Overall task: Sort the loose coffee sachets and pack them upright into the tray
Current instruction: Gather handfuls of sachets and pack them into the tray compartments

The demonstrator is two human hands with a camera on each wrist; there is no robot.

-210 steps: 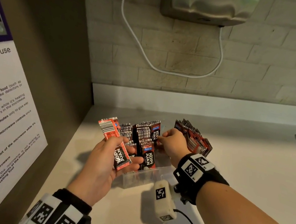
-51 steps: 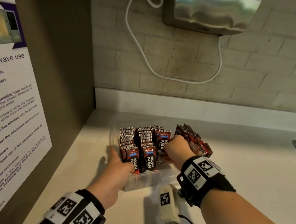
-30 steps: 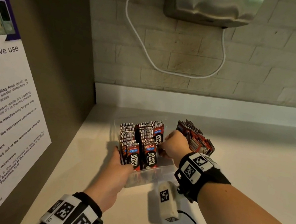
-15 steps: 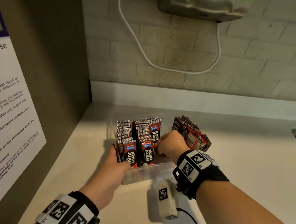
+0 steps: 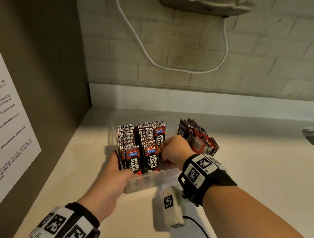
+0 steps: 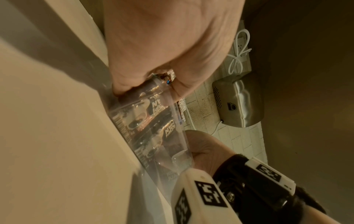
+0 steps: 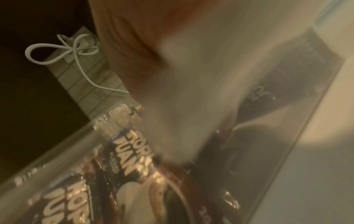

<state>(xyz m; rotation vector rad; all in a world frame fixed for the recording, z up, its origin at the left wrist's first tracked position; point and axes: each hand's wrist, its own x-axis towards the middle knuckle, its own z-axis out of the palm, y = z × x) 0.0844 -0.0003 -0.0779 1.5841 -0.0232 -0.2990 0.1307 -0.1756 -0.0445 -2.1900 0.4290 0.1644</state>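
Most sachets (image 5: pixel 139 147) already stand upright in two rows in the clear tray (image 5: pixel 165 178) on the surface (image 5: pixel 256 175), the left hand (image 5: pixel 110 183) gripping its near corner, the right hand (image 5: pixel 173 150) curled among them, its hold hidden, while a second bunch (image 5: pixel 200 139) waits just beside the tray.

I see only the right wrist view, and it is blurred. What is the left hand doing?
Observer: The left hand grips the near left corner of the clear tray.
Operator: Are any sachets outside the tray?
Observer: Yes. A stack stands on the counter, right of the tray, beyond the right hand.
Operator: How full is the tray?
Observer: Two rows of upright sachets fill its left part. The right hand reaches into the right part, which looks unfilled.
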